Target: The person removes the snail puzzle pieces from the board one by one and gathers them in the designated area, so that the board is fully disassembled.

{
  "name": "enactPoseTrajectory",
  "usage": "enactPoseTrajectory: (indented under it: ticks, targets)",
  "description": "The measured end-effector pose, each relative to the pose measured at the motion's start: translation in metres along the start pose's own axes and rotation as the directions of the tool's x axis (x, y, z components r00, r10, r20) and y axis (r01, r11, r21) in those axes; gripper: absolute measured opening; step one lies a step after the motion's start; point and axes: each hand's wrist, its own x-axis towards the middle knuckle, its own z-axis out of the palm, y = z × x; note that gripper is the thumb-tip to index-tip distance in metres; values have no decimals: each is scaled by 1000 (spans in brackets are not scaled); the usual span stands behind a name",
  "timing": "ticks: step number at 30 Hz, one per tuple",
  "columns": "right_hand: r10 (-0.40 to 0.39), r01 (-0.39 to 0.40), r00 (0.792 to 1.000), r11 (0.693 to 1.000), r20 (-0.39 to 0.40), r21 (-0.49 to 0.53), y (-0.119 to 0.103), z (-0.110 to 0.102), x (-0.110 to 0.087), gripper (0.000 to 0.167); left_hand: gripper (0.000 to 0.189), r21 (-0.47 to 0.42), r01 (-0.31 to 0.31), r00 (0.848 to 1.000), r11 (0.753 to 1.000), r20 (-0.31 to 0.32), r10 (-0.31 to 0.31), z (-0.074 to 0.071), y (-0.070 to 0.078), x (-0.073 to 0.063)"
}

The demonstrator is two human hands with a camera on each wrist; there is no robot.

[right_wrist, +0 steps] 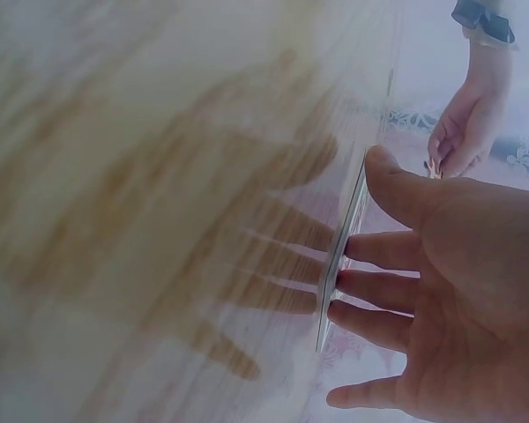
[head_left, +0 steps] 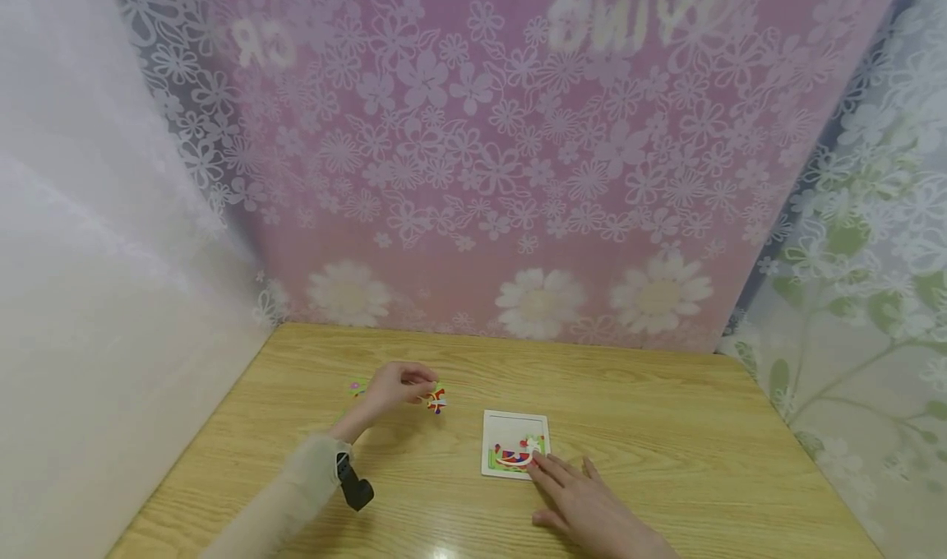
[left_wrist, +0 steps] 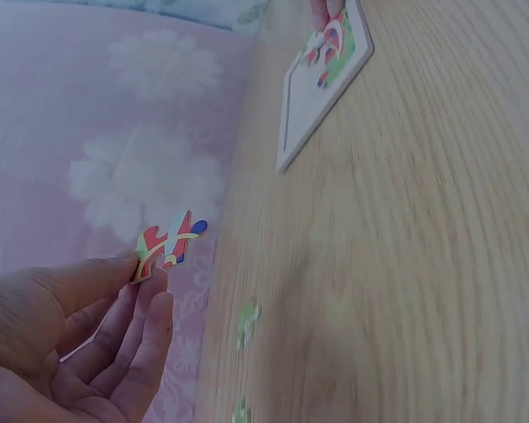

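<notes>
My left hand (head_left: 399, 386) pinches a jigsaw piece (left_wrist: 170, 242) between thumb and fingers, raised above the table. The piece is red, pale blue and yellow-green, with a dark blue knob. To the right lies a white-framed puzzle board (head_left: 484, 444), its lower part filled with joined pieces (head_left: 514, 457) in red, blue, white and green. With fingers stretched out, my right hand (head_left: 584, 501) touches the board's lower right corner; in the right wrist view its fingertips (right_wrist: 339, 280) meet the board's edge. Loose green pieces (left_wrist: 249, 324) lie on the table near the left hand.
The wood-grain table (head_left: 651, 427) ends against a pink floral backdrop (head_left: 459, 173), with pale cloth at the left and a flowered cloth (head_left: 873, 296) at the right. A black band with a device (head_left: 355, 483) sits on the left wrist.
</notes>
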Motion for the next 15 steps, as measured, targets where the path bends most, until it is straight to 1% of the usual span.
enactPoseTrajectory:
  ticks: [7, 12, 15]
  targets:
    - [-1, 1, 1000, 1000, -11, 7, -1, 0, 0, 65, 23, 35, 42, 998, 999, -43, -41, -23, -12, -9]
    - [3, -3, 1000, 1000, -8, 0, -1, 0, 0, 65, 25, 22, 76, 995, 997, -68, -74, -35, -16, -16]
    - [2, -2, 1000, 1000, -6, 9, 0, 1, 0, 65, 22, 19, 91, 992, 996, -90, -89, -41, -17, -19]
